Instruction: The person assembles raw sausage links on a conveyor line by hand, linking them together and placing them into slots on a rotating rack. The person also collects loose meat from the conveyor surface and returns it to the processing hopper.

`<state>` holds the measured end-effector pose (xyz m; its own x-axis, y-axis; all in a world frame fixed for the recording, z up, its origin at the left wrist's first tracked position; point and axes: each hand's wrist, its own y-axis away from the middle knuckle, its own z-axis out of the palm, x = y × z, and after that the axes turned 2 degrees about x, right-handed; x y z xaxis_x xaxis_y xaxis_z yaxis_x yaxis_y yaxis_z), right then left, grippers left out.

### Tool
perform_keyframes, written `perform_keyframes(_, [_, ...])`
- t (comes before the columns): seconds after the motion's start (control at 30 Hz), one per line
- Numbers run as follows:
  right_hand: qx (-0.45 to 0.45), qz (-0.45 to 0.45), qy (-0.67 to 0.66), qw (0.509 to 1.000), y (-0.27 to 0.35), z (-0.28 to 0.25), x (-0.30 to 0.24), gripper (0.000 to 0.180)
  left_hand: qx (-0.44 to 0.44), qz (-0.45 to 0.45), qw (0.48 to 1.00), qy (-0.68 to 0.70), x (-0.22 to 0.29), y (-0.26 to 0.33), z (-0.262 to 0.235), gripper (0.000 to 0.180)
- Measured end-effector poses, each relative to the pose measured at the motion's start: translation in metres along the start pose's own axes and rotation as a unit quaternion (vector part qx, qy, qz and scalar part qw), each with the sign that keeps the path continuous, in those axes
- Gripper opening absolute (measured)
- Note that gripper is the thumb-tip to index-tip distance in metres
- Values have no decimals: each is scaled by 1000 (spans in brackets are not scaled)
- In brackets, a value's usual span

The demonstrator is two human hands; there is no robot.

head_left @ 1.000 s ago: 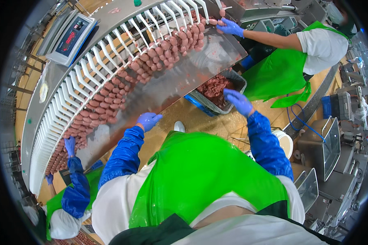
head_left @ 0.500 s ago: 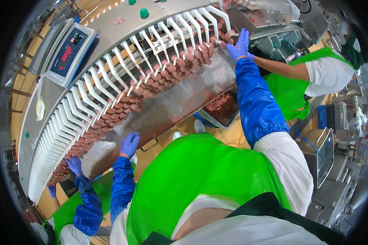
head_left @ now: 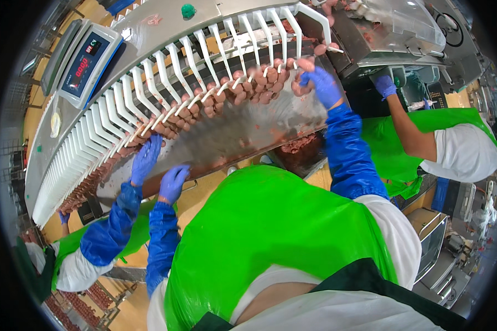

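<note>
Short pinkish-brown sausage links (head_left: 265, 83) hang in strands from a curved row of white hooks (head_left: 199, 58) in front of me. My right hand (head_left: 324, 88), in a purple glove, is at the row's right end. Its fingers are bent and closed around links of a hanging strand, with the fingertips partly hidden. Low on the left, my left hand (head_left: 172, 182), gloved alike, hovers near the front edge of the metal trough (head_left: 226, 140). Its fingers are loosely stretched with nothing in them, apart from the sausages.
A co-worker's gloved hand (head_left: 145, 160) reaches to the links just left of my left hand. Another person's hand (head_left: 385, 86) is at the machine on the right. A digital scale (head_left: 85, 66) stands at the back left. A bin of ground meat (head_left: 299, 144) sits below the trough.
My right hand has gone from stretched fingers to bent ones around the links. The hooks have shifted in view. The left co-worker's hand has come closer to my left hand.
</note>
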<state>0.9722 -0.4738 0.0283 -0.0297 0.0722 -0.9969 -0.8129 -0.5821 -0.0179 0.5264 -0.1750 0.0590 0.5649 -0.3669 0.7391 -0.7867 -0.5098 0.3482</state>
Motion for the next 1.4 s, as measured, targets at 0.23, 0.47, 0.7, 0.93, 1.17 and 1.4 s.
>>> perform_keyframes(0.23, [-411, -128, 182, 884, 54, 42, -133, 20, -104, 331, 925, 153, 229, -71, 99, 49])
perform_keyframes(0.47, [-422, -112, 650, 622, 81, 27, -65, 23, -422, 92, 902, -10, 218, -122, 198, 37])
perform_keyframes(0.7, [-322, -156, 638, 682, 39, 35, 110, 25, -131, 219, 962, -95, 151, -126, 241, 26])
perform_keyframes(0.93, [-270, 38, 675, 686, -11, -41, 70, 51, -133, 223, 962, 88, 163, -110, 186, 23])
perform_keyframes(1.17, [-355, -33, 159, 921, 51, 25, -16, 41, 7, 393, 892, 224, 222, -133, 199, 29])
perform_keyframes(1.4, [-410, 167, -11, 897, 44, -19, -36, 18, -365, 185, 911, 39, 209, -159, 161, 27])
